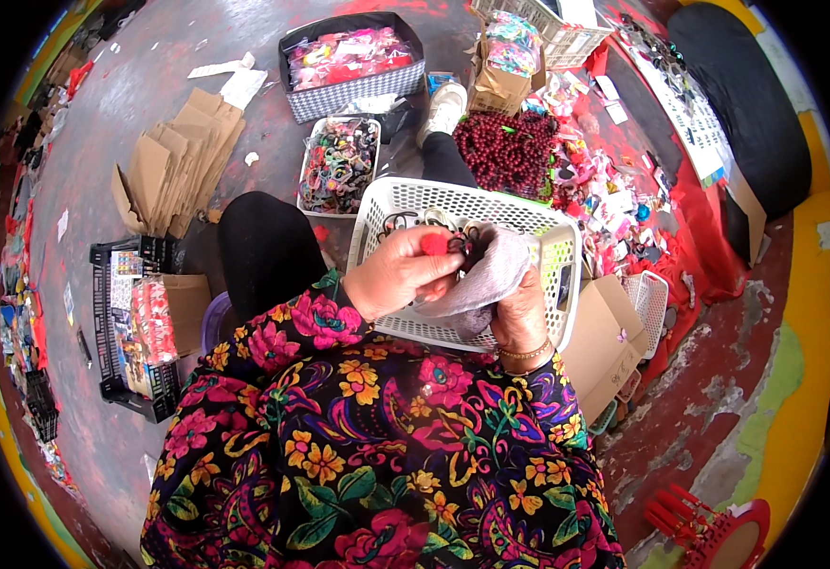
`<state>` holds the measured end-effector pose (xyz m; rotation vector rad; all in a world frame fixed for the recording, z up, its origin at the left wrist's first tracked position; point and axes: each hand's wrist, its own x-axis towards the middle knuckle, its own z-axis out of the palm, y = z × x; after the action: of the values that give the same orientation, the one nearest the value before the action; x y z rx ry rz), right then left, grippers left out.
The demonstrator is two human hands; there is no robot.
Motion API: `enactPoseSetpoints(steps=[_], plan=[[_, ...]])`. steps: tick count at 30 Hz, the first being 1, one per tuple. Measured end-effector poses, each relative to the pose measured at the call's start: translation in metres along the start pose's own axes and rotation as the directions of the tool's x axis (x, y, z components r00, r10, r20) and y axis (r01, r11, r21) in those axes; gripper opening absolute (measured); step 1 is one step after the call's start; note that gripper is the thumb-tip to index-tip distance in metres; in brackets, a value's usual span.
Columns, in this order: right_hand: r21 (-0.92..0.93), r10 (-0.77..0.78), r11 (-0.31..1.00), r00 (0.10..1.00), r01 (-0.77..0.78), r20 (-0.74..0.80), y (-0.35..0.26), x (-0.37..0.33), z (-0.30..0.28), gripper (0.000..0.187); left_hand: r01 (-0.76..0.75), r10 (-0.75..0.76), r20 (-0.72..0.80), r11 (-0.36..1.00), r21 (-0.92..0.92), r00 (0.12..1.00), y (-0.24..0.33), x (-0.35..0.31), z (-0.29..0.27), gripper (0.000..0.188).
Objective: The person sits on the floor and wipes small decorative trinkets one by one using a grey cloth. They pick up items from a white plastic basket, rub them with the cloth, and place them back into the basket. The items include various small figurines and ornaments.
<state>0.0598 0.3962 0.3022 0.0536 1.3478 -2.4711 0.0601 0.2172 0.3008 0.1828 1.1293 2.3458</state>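
Observation:
Pinched between the thumb and fingers of my left hand (401, 273) is a hair tie with a red pompom (435, 244); dark elastic loops show beside it. My right hand (521, 318) is closed round a soft grey cloth (493, 273), bunched and hanging open toward the left fingers. Both hands are above a white perforated plastic basket (540, 220) on my lap. Inside it, black and white hair ties (429, 218) show behind my left hand. The cloth hides part of the basket's inside.
Ahead stand a tray of mixed hair ties (339, 166) and a checked box (353, 100) of pink packets. Dark red beads (505, 152) lie beyond the basket. Flattened cardboard (183, 166) and a black crate (140, 394) are at left, an open carton (605, 346) at right.

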Motion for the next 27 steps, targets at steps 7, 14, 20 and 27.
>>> enactPoseSetpoints(steps=[7,14,20,27], plan=[[-0.037,-0.097,0.994,0.993,0.1,0.066,0.005,-0.003,-0.003,0.03,-0.219,0.248,0.061,0.684,0.696,0.967,0.004,-0.003,0.012,0.003],[-0.029,-0.08,0.996,0.997,0.081,0.016,0.007,-0.004,-0.006,0.04,-0.251,0.241,0.103,0.735,0.629,0.965,0.004,0.0,0.014,0.004],[0.044,-0.048,0.998,0.994,0.044,0.098,0.003,-0.003,-0.004,0.046,-0.041,0.047,-0.019,0.973,0.225,0.999,0.004,0.001,0.011,0.003],[0.02,-0.034,0.999,0.999,0.034,0.009,0.003,-0.006,0.005,0.025,-0.314,0.323,0.153,0.537,0.783,0.934,0.01,-0.005,0.019,0.008]])
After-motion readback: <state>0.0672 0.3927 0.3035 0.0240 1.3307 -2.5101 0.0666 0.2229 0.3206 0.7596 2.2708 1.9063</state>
